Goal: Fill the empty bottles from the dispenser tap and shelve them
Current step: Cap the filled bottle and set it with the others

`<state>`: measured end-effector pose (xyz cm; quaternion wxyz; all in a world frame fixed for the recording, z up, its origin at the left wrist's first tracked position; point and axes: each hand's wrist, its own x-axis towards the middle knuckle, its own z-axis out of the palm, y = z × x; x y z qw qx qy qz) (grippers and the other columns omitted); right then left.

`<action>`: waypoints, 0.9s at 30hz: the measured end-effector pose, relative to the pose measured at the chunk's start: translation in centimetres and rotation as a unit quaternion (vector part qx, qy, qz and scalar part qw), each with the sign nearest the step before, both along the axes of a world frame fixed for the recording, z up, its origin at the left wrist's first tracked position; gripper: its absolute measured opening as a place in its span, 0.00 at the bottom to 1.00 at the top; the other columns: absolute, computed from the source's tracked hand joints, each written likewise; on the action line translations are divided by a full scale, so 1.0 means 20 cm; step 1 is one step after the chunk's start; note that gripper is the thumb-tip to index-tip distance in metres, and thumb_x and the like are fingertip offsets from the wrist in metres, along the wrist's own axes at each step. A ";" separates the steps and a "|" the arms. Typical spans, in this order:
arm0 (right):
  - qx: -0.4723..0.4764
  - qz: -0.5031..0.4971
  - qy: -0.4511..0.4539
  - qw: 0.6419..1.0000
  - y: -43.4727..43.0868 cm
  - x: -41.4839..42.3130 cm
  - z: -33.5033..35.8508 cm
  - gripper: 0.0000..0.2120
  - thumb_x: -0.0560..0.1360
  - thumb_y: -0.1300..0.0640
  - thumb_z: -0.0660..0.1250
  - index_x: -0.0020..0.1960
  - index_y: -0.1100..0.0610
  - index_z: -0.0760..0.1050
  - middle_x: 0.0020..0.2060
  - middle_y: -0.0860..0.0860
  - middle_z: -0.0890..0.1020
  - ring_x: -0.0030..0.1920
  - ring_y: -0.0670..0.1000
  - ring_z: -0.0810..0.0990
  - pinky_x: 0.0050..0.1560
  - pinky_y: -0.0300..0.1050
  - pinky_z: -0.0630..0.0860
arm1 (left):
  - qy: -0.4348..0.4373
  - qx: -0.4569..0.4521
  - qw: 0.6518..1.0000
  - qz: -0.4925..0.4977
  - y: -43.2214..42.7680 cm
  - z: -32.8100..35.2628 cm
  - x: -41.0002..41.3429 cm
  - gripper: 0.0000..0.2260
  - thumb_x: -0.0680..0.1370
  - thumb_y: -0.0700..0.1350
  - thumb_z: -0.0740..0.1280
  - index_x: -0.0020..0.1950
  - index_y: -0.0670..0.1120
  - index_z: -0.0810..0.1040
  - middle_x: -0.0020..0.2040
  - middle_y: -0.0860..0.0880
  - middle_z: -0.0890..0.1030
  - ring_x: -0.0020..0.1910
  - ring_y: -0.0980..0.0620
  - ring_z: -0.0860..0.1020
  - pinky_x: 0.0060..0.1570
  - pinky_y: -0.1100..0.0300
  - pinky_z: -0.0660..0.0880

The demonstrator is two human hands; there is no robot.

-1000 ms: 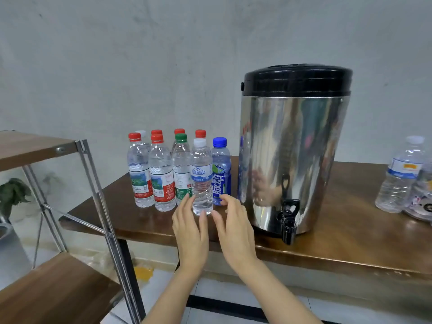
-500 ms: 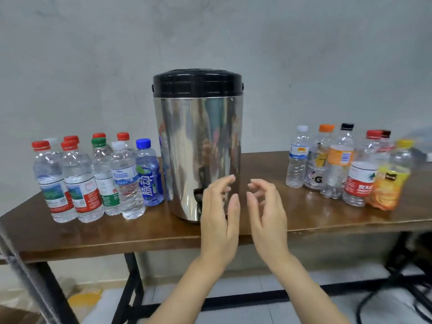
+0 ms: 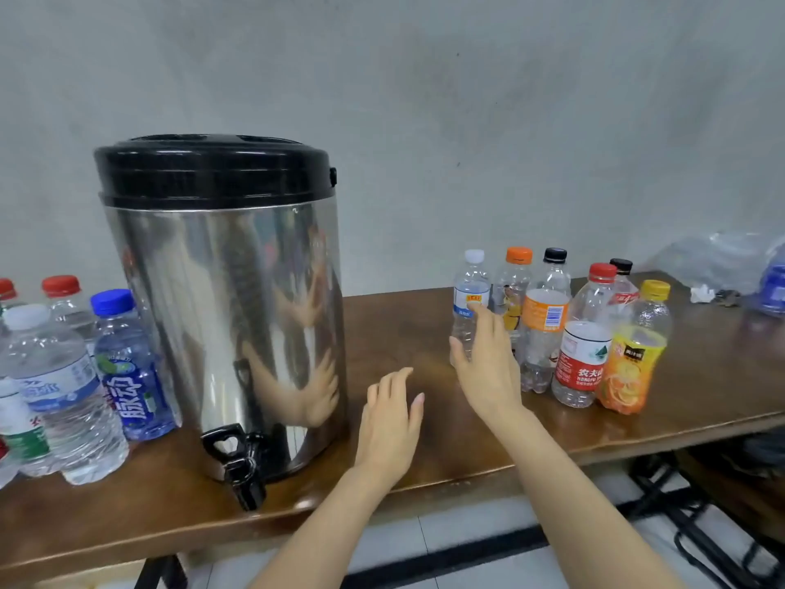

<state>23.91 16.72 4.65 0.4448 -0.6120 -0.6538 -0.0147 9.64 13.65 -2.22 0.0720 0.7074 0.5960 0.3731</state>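
The fingers (image 3: 485,326) of the right hand (image 3: 488,367) were spread and slack, released and gripping nothing, with the thumb reaching to the left of a slim white-capped bottle (image 3: 470,286) and the other fingers crossing in front of its lower body; whether skin actually touched plastic could not be told. That bottle was clear, ribbed, thin-walled plastic with a pale blue-and-white label and looked empty, standing upright at the left edge of a cluster of empties. Just beside it stood an orange-capped bottle (image 3: 515,282), a black-capped bottle (image 3: 547,316) with an orange label, a red-capped bottle (image 3: 584,363) with a red-and-white label, and a yellow-capped bottle (image 3: 633,367) wrapped in an orange juice print. The left hand (image 3: 391,423) hung palm down, its fingers (image 3: 393,388) loosely straight and holding nothing, between that cluster and the dispenser (image 3: 229,299). The dispenser was a tall cylinder of mirror-bright steel with a matte black plastic lid, reflecting both hands, and its black tap (image 3: 238,461) jutted out over the front edge of the surface (image 3: 399,325), a glossy dark brown wood. Left of the dispenser stood water-filled bottles, among them a blue-capped bottle (image 3: 127,376).
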 end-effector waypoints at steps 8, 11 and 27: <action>-0.064 -0.033 -0.100 0.992 0.47 0.03 0.30 0.33 0.81 0.56 0.61 0.80 0.52 0.46 0.79 0.58 0.49 0.68 0.64 0.69 0.54 0.56 0.74 | -0.077 -0.023 0.997 0.008 0.03 -0.07 -0.02 0.17 0.84 0.52 0.55 0.74 0.55 0.66 0.70 0.59 0.70 0.69 0.63 0.63 0.66 0.70 0.60; -0.099 -0.047 -0.122 0.986 0.57 0.02 0.33 0.31 0.82 0.53 0.59 0.79 0.53 0.48 0.79 0.56 0.49 0.66 0.64 0.70 0.54 0.57 0.73 | -0.088 -0.031 0.995 0.019 0.04 -0.08 -0.04 0.17 0.84 0.52 0.55 0.74 0.55 0.65 0.69 0.59 0.69 0.68 0.63 0.64 0.64 0.72 0.58; 0.107 0.080 -0.071 0.989 0.05 -0.03 0.34 0.16 0.80 0.51 0.64 0.67 0.53 0.74 0.59 0.52 0.75 0.48 0.55 0.78 0.42 0.46 0.70 | -0.179 0.010 0.983 -0.031 -0.09 0.00 -0.05 0.20 0.82 0.52 0.63 0.73 0.56 0.65 0.65 0.62 0.69 0.67 0.60 0.66 0.68 0.57 0.68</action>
